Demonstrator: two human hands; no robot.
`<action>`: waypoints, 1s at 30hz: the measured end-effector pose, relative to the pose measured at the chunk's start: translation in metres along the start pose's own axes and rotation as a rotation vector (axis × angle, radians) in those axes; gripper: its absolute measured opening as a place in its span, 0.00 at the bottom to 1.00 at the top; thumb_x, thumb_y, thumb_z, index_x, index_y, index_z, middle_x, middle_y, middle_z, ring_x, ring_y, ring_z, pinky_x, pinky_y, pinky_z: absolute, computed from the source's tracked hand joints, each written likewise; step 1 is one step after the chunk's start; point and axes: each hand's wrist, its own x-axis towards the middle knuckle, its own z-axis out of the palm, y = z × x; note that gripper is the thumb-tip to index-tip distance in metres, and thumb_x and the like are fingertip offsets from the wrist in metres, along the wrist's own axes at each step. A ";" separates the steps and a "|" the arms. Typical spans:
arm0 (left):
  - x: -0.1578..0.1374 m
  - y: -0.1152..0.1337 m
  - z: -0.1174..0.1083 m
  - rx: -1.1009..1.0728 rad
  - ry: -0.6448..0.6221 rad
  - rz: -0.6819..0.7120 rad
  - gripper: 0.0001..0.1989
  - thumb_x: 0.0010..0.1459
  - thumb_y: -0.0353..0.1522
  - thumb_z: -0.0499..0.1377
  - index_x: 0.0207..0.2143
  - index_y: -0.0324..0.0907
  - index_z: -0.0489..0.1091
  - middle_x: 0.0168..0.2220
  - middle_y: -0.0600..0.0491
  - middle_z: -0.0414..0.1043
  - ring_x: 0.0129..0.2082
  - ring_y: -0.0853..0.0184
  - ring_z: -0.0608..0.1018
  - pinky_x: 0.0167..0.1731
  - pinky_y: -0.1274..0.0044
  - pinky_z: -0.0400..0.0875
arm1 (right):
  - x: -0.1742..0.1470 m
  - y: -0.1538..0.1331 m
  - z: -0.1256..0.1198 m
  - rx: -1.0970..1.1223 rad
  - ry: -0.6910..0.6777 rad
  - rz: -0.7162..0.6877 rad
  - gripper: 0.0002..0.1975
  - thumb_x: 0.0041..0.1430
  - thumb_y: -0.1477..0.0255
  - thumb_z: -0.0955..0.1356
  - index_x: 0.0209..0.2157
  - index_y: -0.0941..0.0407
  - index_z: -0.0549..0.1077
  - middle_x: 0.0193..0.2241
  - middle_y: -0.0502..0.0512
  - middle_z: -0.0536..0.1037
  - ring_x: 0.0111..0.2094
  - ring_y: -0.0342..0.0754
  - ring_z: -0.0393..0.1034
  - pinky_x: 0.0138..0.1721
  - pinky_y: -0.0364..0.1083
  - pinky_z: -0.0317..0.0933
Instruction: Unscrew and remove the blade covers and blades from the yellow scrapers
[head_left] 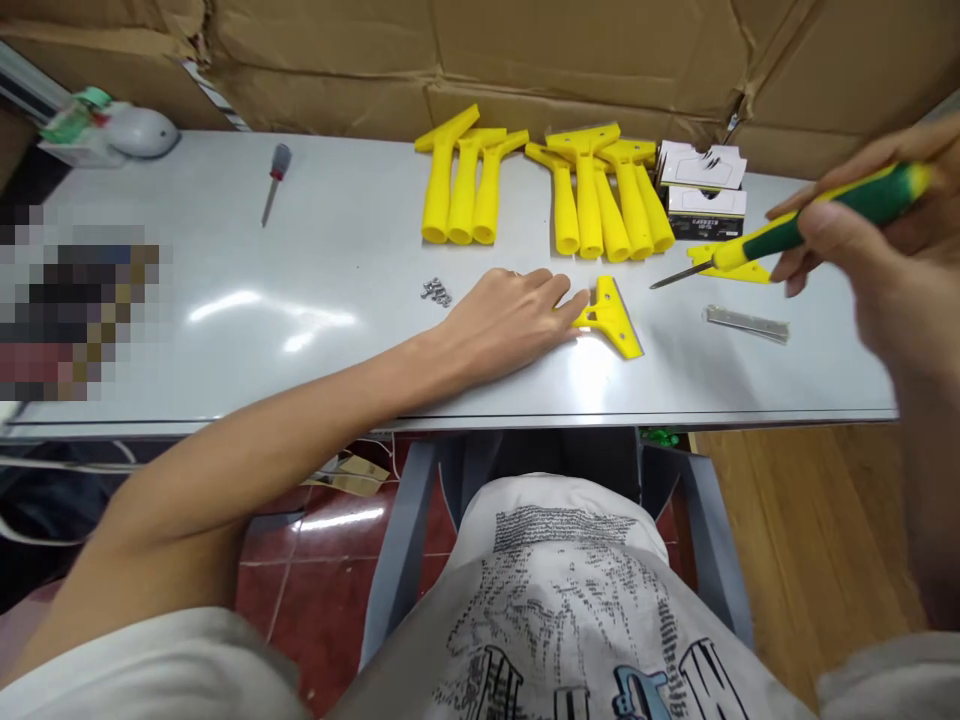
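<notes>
My left hand (517,320) lies on the white table with its fingers closed round the handle of a yellow scraper (616,320), whose wide head points right. The handle itself is hidden under the hand. Up at the right, my right hand (870,230) grips a green and yellow screwdriver (780,235), its tip pointing left, apart from the scraper. Beneath the screwdriver lies a flat yellow plastic piece (750,272). A stack of thin metal blades (747,324) rests nearer the table's front. Left of my left hand is a small pile of screws (436,292).
At the back, several yellow scraper handles (466,190) and several more scrapers (592,190) stand in two groups beside small boxes (705,195). Another screwdriver (277,180) lies to the left. Cardboard (570,60) walls the far edge. A white rounded object (142,131) sits far left.
</notes>
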 end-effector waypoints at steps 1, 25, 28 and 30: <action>0.000 -0.002 -0.002 -0.006 -0.008 0.002 0.18 0.87 0.33 0.61 0.72 0.39 0.79 0.53 0.39 0.86 0.49 0.50 0.87 0.38 0.68 0.69 | -0.013 0.017 0.005 0.013 0.058 -0.029 0.30 0.52 0.43 0.88 0.46 0.45 0.82 0.38 0.57 0.89 0.25 0.54 0.78 0.24 0.57 0.70; -0.008 -0.042 0.006 -0.064 0.229 0.034 0.24 0.89 0.49 0.52 0.57 0.47 0.86 0.45 0.43 0.85 0.42 0.52 0.86 0.34 0.67 0.69 | -0.038 -0.045 0.076 0.259 -0.519 0.582 0.26 0.67 0.70 0.78 0.63 0.49 0.73 0.34 0.49 0.85 0.30 0.50 0.82 0.24 0.48 0.75; -0.010 -0.046 0.008 0.006 0.326 0.093 0.26 0.90 0.50 0.51 0.54 0.47 0.85 0.42 0.47 0.85 0.38 0.57 0.84 0.31 0.68 0.63 | -0.025 -0.039 0.083 0.409 -0.521 0.697 0.29 0.60 0.73 0.82 0.60 0.50 0.75 0.33 0.49 0.84 0.34 0.52 0.84 0.33 0.51 0.84; -0.011 -0.046 0.007 0.022 0.347 0.104 0.24 0.91 0.49 0.53 0.55 0.47 0.84 0.42 0.49 0.85 0.38 0.58 0.84 0.32 0.68 0.63 | -0.024 -0.037 0.086 0.459 -0.501 0.755 0.30 0.57 0.75 0.83 0.59 0.51 0.77 0.33 0.50 0.86 0.35 0.52 0.84 0.35 0.52 0.84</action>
